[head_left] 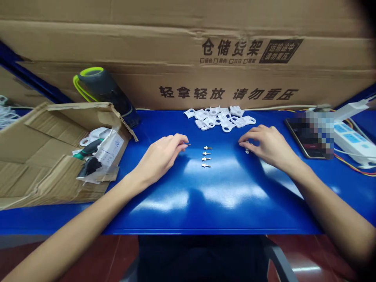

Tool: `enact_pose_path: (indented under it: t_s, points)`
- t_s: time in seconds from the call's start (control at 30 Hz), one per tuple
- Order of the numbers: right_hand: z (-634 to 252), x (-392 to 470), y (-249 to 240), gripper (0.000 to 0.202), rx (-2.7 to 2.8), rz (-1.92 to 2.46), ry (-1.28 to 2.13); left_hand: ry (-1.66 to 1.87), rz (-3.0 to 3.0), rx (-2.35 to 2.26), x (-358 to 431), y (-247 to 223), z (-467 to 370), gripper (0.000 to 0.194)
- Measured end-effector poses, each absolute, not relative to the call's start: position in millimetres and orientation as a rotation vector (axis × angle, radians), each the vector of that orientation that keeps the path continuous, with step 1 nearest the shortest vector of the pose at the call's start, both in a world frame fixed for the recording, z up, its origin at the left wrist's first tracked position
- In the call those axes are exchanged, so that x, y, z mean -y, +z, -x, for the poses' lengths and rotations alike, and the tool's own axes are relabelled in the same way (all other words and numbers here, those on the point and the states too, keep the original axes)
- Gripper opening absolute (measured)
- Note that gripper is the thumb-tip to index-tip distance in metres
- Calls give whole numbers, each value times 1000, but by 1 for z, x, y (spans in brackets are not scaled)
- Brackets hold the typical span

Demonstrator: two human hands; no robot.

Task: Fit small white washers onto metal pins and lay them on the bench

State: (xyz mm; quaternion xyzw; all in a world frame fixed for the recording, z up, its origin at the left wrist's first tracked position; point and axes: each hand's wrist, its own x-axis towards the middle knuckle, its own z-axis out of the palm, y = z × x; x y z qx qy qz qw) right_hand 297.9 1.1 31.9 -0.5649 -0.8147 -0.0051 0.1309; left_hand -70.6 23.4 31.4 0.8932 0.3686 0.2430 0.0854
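Pin pieces [206, 159], four, lie in a column on the counter [223, 217], seemingly done, while we note a thin pin [189, 145] pinched in the left hand [162, 157], not yet among them, and white bits [247, 151] at the right hand [269, 145], whose grip we cannot tell.

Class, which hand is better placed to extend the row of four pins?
Likely the left hand: it pinches a thin piece near the pins, while the right hand is farther off, at small pieces.
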Motion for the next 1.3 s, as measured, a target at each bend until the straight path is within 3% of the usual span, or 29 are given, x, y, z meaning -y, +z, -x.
enact_pose_path:
  t_s: [0.4, 0.83, 1.3]
  points:
    - [-218, 41, 39, 14, 2078, 996, 569, 782, -2540, -802, 10, 25, 48, 13]
    - [-208, 47, 26, 35, 2030, 782, 612, 725, -2291, -755, 18, 21, 45, 7]
    - [-207, 46, 22, 21, 1901, 819, 709, 710, -1754, -699, 22, 25, 39, 17]
